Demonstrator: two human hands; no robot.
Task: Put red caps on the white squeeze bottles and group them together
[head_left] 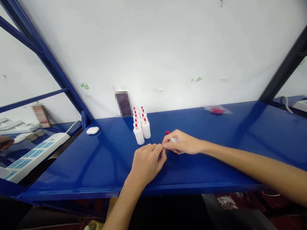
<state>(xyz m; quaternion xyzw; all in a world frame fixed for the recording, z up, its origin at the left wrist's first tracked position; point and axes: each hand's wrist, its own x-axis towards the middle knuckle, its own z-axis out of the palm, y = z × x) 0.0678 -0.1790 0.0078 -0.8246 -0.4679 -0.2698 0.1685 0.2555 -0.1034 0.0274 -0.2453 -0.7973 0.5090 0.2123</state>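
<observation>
My right hand (185,142) is closed around a small white bottle (174,140), mostly hidden by the fingers. Fingertips of both hands meet just left of it. My left hand (147,161) is curled, thumb and forefinger pinched together; whatever lies between them is too small or covered to make out. Just beyond my right hand lie small red caps (167,132). Farther back to the left, several white squeeze bottles (138,135) with red-tipped nozzles stand upright in two close rows on the blue table (107,163).
A clear plastic bag with red pieces (217,110) lies at the back right. A white rounded case (92,130) sits at left. Against the wall leans a blurred dark rectangle (124,104). Past the blue frame are a power strip (35,156) and another person's hand (3,143).
</observation>
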